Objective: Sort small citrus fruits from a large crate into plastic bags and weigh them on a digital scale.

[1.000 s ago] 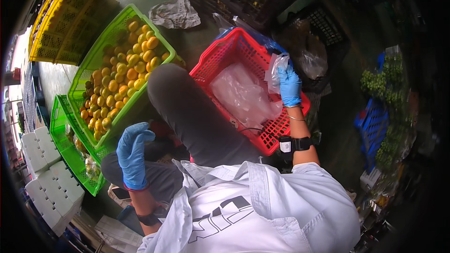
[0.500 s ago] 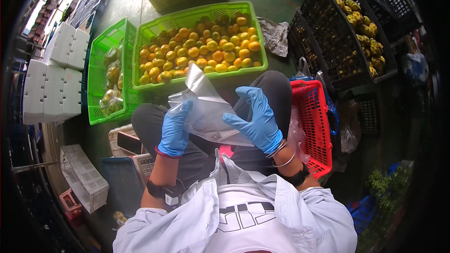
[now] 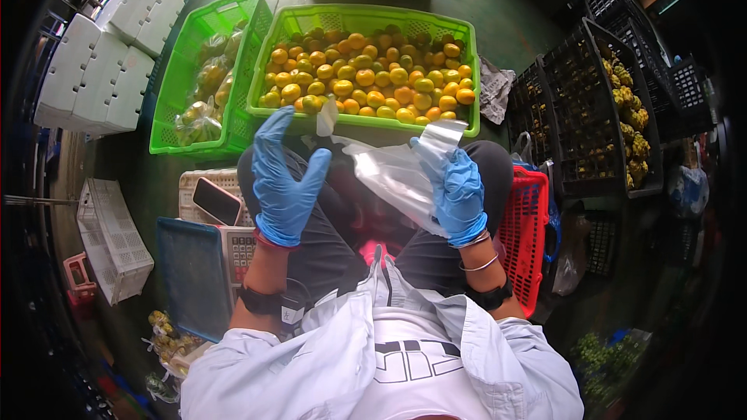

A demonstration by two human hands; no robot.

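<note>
The person sits with both hands in blue gloves raised over the lap. The right hand (image 3: 457, 190) is closed on the edge of a clear plastic bag (image 3: 393, 175), thumb and fingers pinching its upper corner, and the bag hangs slack across the gap between the knees. The left hand (image 3: 282, 179) is spread open with its fingers up, gripping nothing; a thin corner of the bag reaches up just beside its fingertips (whether film and glove actually touch there cannot be told).

Just beyond the knees stands a green crate (image 3: 268, 54) filled with small orange and yellow-green citrus fruits (image 3: 366, 82). To its left, touching it, is a second green crate (image 3: 175, 101) holding bagged fruit. A red basket (image 3: 525, 225) sits just beside the right knee. Near the left knee a phone (image 3: 216, 201) lies on a white crate, next to a scale with a keypad (image 3: 241, 253). White foam boxes (image 3: 105, 62) are stacked at far left.
</note>
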